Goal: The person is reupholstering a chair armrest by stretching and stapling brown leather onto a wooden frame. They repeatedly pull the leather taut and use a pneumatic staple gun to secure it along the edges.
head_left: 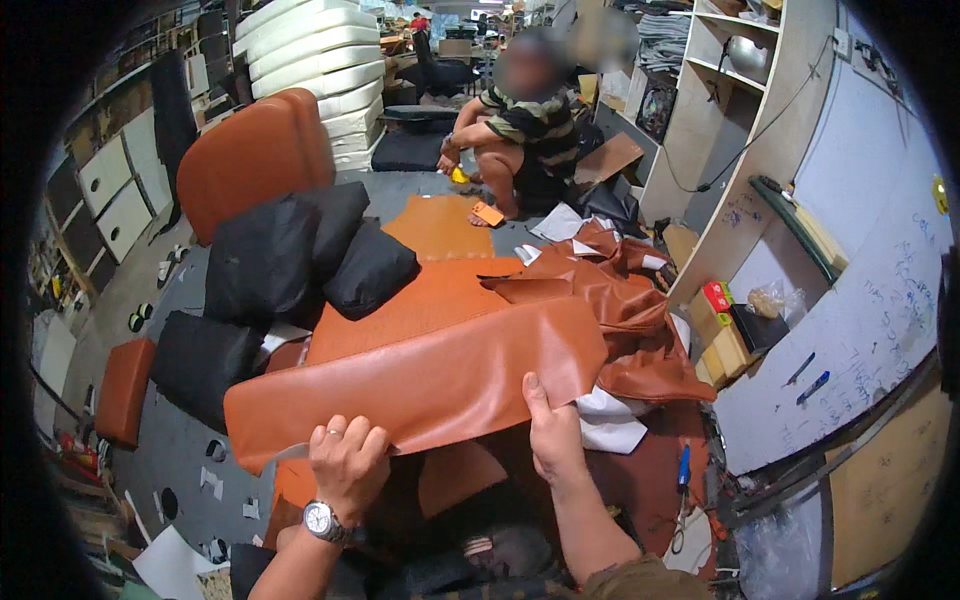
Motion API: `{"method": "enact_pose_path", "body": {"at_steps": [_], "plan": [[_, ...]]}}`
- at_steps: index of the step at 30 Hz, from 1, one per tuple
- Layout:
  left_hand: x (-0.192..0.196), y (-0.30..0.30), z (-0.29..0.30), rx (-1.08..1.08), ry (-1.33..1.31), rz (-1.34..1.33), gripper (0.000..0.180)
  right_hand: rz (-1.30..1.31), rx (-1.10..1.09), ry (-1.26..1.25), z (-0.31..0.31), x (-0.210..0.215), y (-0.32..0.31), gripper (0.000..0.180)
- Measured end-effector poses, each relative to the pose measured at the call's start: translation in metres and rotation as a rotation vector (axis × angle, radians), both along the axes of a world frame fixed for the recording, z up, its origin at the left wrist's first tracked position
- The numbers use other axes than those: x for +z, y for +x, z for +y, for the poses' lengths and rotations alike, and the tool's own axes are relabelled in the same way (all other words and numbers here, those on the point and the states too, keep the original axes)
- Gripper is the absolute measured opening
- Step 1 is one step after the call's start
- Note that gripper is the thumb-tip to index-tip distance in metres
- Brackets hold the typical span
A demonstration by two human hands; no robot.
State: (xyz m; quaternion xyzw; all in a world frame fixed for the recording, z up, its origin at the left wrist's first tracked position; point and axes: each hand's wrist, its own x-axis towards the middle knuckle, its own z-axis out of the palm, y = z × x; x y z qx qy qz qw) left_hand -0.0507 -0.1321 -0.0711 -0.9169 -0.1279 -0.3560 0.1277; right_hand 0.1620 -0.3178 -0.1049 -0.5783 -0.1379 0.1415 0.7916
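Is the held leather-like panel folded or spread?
Mostly spread: the leather-like panel shows one broad face above the left hand and right hand.

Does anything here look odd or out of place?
Mostly untidiness: pale scraps lie scattered on the grey floor at left, as if dropped, and the reddish-brown material at right is crumpled in a heap. The smooth sheet held by the left hand and right hand shows no obvious damage.

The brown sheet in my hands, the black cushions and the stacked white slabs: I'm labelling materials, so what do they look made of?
Brown sheet: leather or leather-like vinyl, smooth with a soft sheen; highlights follow its bends.
Black cushions: probably fabric-covered, dull and wrinkled.
White slabs: perhaps foam, matt, judging by their thick, rounded edges.
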Motion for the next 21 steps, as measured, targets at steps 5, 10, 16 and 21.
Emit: {"method": "enact_pose_path", "body": {"at_steps": [5, 10, 16, 21], "plan": [[-0.002, 0.002, 0.003, -0.006, 0.017, -0.006, 0.021, -0.051, 0.04, 0.158, 0.006, -0.022, -0.01, 0.051], [-0.001, 0.012, 0.012, -0.034, 0.031, -0.054, 0.027, -0.141, -0.011, 0.289, 0.021, -0.04, -0.001, 0.049], [0.002, 0.021, 0.016, -0.019, 0.026, -0.079, 0.028, -0.156, -0.064, 0.256, 0.031, -0.031, 0.0, 0.048], [0.005, 0.022, 0.02, -0.008, 0.031, -0.075, 0.027, -0.03, -0.018, 0.105, 0.037, -0.012, -0.021, 0.043]]}}
